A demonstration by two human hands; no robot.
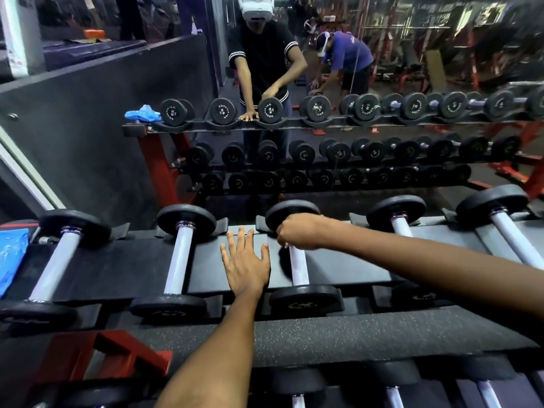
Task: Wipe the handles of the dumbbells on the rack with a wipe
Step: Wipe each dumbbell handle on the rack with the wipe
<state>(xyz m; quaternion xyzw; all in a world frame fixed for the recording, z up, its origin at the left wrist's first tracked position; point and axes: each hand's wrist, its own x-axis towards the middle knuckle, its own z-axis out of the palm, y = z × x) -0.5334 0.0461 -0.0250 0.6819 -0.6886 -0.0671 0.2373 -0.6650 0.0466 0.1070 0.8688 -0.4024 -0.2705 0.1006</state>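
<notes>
The right hand grips the far end of the third dumbbell's handle, no wipe visible; the left hand rests flat beside it; next, stroke toward the near plate.

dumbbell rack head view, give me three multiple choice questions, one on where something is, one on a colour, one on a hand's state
1. Where is the left hand?
A. flat on the black rack shelf between two dumbbells
B. wrapped round a weight plate
C. on the floor

2. What colour is the crumpled packet at the rack's far left?
A. red
B. blue
C. yellow

3. What is the right hand doing?
A. hanging open above the rack
B. lying flat on the shelf
C. gripping the far end of a dumbbell handle

Answers:
1 A, its fingers lie spread on the shelf between the second and third dumbbells from the left.
2 B, the packet is bright blue.
3 C, its fingers are curled round the pale handle just below the far plate; a wipe cannot be made out.
</notes>
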